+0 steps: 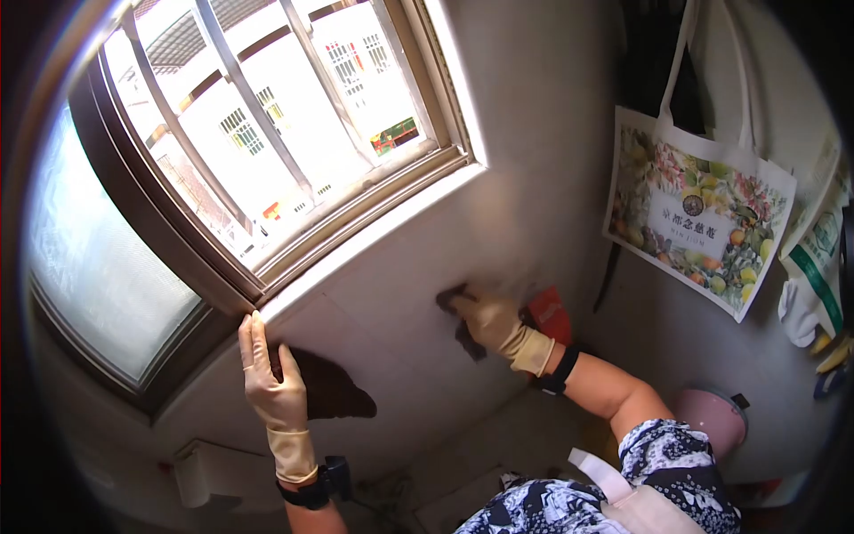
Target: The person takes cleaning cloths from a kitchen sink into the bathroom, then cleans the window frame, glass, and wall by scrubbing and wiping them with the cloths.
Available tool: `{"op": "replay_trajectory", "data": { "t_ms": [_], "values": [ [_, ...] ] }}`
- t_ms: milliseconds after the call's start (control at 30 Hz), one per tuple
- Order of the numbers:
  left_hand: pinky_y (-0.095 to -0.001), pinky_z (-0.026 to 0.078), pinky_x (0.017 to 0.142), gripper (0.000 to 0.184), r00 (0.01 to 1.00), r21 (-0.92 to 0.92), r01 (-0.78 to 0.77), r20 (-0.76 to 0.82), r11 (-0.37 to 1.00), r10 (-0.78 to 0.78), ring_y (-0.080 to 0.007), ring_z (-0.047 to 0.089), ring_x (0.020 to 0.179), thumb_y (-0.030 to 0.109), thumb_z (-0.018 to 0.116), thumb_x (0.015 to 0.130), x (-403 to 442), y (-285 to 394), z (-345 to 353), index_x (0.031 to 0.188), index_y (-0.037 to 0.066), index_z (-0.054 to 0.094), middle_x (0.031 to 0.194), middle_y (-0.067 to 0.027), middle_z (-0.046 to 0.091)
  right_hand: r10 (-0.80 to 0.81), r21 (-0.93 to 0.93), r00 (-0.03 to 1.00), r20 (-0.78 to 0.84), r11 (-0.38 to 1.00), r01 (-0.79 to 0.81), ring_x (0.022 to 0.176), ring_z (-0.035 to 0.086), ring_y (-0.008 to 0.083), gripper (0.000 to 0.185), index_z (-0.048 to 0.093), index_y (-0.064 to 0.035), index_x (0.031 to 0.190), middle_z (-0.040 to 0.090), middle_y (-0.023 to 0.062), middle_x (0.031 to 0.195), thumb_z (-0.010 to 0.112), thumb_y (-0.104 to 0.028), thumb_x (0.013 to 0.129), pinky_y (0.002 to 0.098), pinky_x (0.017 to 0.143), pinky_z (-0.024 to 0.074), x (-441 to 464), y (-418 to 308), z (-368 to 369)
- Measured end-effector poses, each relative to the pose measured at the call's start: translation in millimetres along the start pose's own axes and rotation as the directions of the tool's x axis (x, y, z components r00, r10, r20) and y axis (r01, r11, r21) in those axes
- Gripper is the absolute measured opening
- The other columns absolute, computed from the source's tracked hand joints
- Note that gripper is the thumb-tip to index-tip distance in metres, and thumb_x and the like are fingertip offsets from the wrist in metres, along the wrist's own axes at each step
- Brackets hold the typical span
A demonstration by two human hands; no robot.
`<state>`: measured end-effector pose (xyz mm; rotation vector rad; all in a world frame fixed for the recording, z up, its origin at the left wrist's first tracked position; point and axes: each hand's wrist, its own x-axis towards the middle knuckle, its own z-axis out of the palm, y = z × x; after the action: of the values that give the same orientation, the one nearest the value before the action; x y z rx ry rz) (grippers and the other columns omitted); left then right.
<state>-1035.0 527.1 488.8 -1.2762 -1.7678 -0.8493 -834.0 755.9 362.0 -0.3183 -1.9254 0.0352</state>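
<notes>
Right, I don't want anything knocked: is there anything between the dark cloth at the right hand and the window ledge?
Nothing visible: only bare wall shows between the dark cloth at the right hand and the window ledge. The red item is on the hand's other side.

There is one camera, and it sits on the person's head. It looks forward and down, past the person's own shirt (551, 512) at the bottom, to the wall (400, 258). The left hand (277, 396) and right hand (494, 325) are about an arm's reach away. The view is very wide, with dark, round edges. It looks slanted, so the window (436, 153) leans at the top left. It also takes in a hanging bag (694, 214) at the right and a pink bucket (712, 423) lower down.
</notes>
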Motion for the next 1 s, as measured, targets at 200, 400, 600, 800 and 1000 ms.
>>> {"op": "replay_trajectory", "data": {
  "t_ms": [200, 400, 600, 800, 1000],
  "values": [
    [-0.0362, 0.046, 0.096, 0.050, 1.000, -0.025, 0.022, -0.001, 0.999, -0.022, -0.0336, 0.053, 0.118, -0.004, 0.059, 0.080, 0.5, 1.1, -1.0, 0.128, 0.004, 0.053, 0.132, -0.0172, 0.050, 0.102, -0.042, 0.981, -0.163, 0.993, -0.111, 0.068, 0.062, 0.0285, 0.032, 0.067, -0.0137, 0.105, 0.065, 0.0099, 0.090, 0.060, -0.006, 0.075, 0.0362, 0.059, 0.0515, 2.0, 4.0, 7.9],
    [-0.0363, 0.046, 0.095, 0.050, 1.000, -0.021, 0.007, -0.011, 1.000, -0.007, -0.0335, 0.053, 0.118, -0.003, 0.060, 0.080, -2.0, -1.5, 3.4, 0.129, 0.005, 0.053, 0.133, -0.0168, 0.051, 0.046, -0.064, 0.994, -0.100, 0.997, -0.053, 0.063, 0.062, 0.0259, 0.035, 0.067, -0.0154, 0.107, 0.061, 0.0055, 0.088, 0.060, -0.005, 0.074, 0.0341, 0.054, 0.0513, 48.8, -10.0, -11.9],
    [-0.0363, 0.046, 0.095, 0.050, 1.000, -0.012, 0.017, -0.026, 1.000, -0.017, -0.0331, 0.053, 0.118, -0.003, 0.060, 0.080, -2.5, -2.6, 3.7, 0.129, 0.005, 0.053, 0.133, -0.0165, 0.051, -0.131, -0.031, 0.991, 0.024, 0.991, 0.132, 0.061, 0.061, 0.0237, 0.032, 0.068, -0.0146, 0.104, 0.061, 0.0066, 0.089, 0.060, -0.006, 0.074, 0.0301, 0.051, 0.0505, 5.7, 9.0, 3.9],
    [-0.0363, 0.047, 0.094, 0.050, 0.999, -0.016, 0.031, -0.021, 0.999, -0.032, -0.0333, 0.054, 0.117, -0.003, 0.061, 0.080, 0.1, -1.3, 0.4, 0.129, 0.006, 0.053, 0.132, -0.0163, 0.051, -0.053, -0.096, 0.995, -0.086, 0.994, 0.045, 0.058, 0.060, 0.0253, 0.034, 0.068, -0.0148, 0.102, 0.059, 0.0074, 0.086, 0.057, -0.003, 0.072, 0.0320, 0.049, 0.0505, 39.0, -2.2, -1.1],
    [-0.0362, 0.049, 0.092, 0.050, 1.000, -0.037, 0.025, -0.017, 0.999, -0.026, -0.0336, 0.054, 0.116, -0.003, 0.061, 0.079, -1.8, -3.5, 2.4, 0.128, 0.006, 0.054, 0.132, -0.0162, 0.051, 0.020, -0.153, 0.999, -0.029, 0.988, -0.024, 0.067, 0.062, 0.0252, 0.025, 0.071, -0.0127, 0.093, 0.060, 0.0066, 0.085, 0.062, -0.003, 0.071, 0.0329, 0.057, 0.0521, 59.0, -11.8, -19.5]
  ]
}}
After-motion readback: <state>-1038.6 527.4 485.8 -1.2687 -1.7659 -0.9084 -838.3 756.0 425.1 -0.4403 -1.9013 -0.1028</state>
